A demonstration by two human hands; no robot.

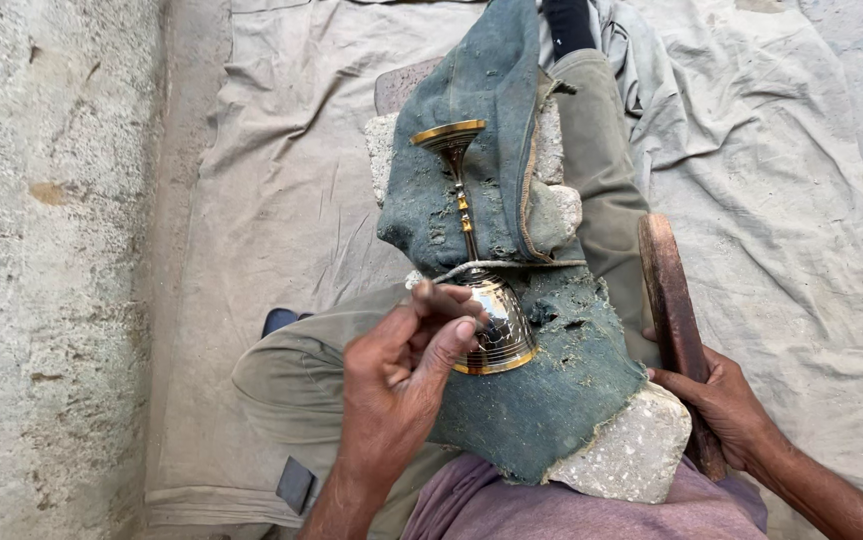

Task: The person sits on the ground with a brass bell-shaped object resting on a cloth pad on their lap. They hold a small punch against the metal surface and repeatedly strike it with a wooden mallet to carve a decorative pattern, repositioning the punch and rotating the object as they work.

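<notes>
Goblet (481, 300): brass, engraved bowl, lying on its side on worn blue denim (551, 390), foot pointing away, stem tied down with a cord (471, 267). Denim covers a stone block (631, 455) resting across the person's legs.

Left hand (406, 365): fingers pinched closed around a thin tool, its tip against the goblet's bowl; the tool itself is barely visible.

Right hand (721, 405): closed around a wooden mallet (673, 310), held upright just beside the block.

Sheet (291, 180): pale, creased cloth spread over the floor beneath the person.
</notes>
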